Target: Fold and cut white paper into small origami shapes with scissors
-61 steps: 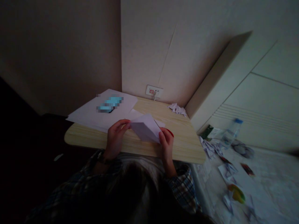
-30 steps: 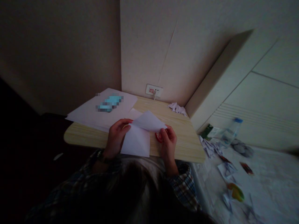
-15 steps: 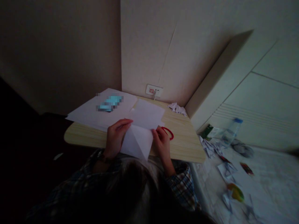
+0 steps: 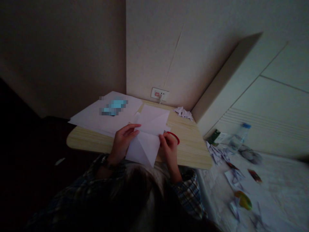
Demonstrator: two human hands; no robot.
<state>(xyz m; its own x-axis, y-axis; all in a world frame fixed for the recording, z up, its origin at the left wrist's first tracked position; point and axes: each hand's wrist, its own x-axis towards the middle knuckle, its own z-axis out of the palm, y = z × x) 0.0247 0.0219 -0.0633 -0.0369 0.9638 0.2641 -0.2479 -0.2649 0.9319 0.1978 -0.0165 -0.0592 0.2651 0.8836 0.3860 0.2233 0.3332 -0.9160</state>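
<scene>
A white sheet of paper [image 4: 149,129] with diagonal creases lies unfolded over the near edge of a small light wooden table [image 4: 190,148]. My left hand [image 4: 122,140] pinches its left edge at the middle fold, fingers closed on the sheet. My right hand [image 4: 169,146] grips the right edge at the same fold. The lower corner of the sheet hangs over the table edge toward my lap. A red ring-shaped object [image 4: 174,136], perhaps scissor handles, lies just right of my right hand, partly hidden.
A stack of white sheets [image 4: 96,117] with a blurred blue item covers the table's left part. Small folded paper pieces [image 4: 182,112] sit at the back right by a wall socket [image 4: 158,93]. A bed [image 4: 277,180] on the right holds a plastic bottle [image 4: 238,137] and paper scraps.
The folded paper has been opened out flat, its upper half laid away from me on the table. My right hand moved left to the sheet's right edge, uncovering the red object.
</scene>
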